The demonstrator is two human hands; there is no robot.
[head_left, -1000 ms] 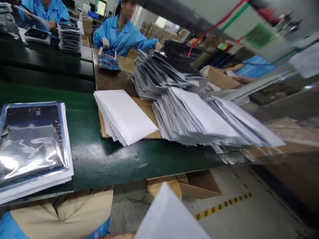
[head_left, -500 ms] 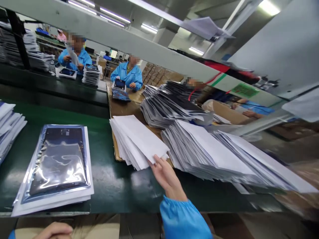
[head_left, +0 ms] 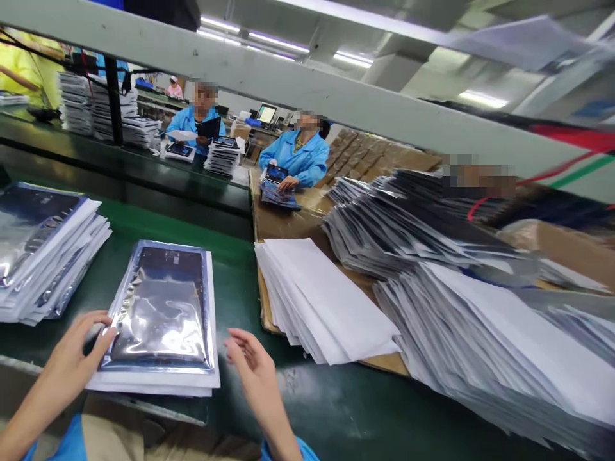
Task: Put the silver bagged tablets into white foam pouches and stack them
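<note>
My left hand rests at the left edge of a silver anti-static bag, its fingers spread and touching the bag. The bag lies flat on a stack of white paper sheets. My right hand hangs open over the green mat, just right of that stack, holding nothing. Farther right, a pile of white paper sleeves lies fanned out on a cardboard sheet. Larger fanned piles of white sleeves and dark bags stand beyond it.
A stack of silver bags lies on the green mat at the left. Beyond a grey crossbar, co-workers in blue smocks handle bags at a black bench. Another person's head shows behind the piles.
My right hand has moved left, away from the white sleeves, and my left hand has come up to the bag. The view has swung, bringing the stack of silver bags in at the left.
</note>
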